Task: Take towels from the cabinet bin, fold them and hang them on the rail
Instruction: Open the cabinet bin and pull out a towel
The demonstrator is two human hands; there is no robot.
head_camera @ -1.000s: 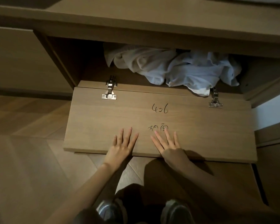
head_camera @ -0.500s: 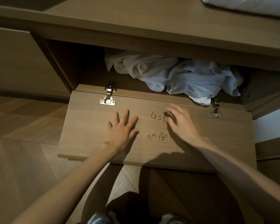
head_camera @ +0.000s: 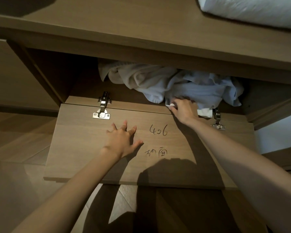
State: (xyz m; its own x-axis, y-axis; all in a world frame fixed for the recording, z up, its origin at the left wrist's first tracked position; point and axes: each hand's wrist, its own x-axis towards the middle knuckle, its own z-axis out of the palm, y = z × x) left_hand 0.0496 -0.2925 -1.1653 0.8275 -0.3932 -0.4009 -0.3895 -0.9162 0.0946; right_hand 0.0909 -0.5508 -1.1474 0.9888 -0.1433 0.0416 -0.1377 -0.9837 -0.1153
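A heap of crumpled towels fills the open cabinet bin: a cream towel (head_camera: pixel 141 79) on the left and a pale blue-white towel (head_camera: pixel 202 89) on the right. My right hand (head_camera: pixel 183 110) reaches over the hinge line and pinches the lower edge of the pale blue-white towel. My left hand (head_camera: pixel 123 142) lies flat with spread fingers on the folded-down wooden door (head_camera: pixel 84 148), left of the handwritten "406". No rail shows in this view.
The door hangs on two metal hinges (head_camera: pixel 102 106) and juts out over the wooden floor (head_camera: pixel 20 135). A wooden shelf top (head_camera: pixel 124 22) overhangs the bin, with a white pillow or folded linen (head_camera: pixel 252 10) on it at the upper right.
My right hand moved forward from the door panel to the bin's edge and took hold of the pale towel. My left hand slid a little further up the door. The view shifted closer.
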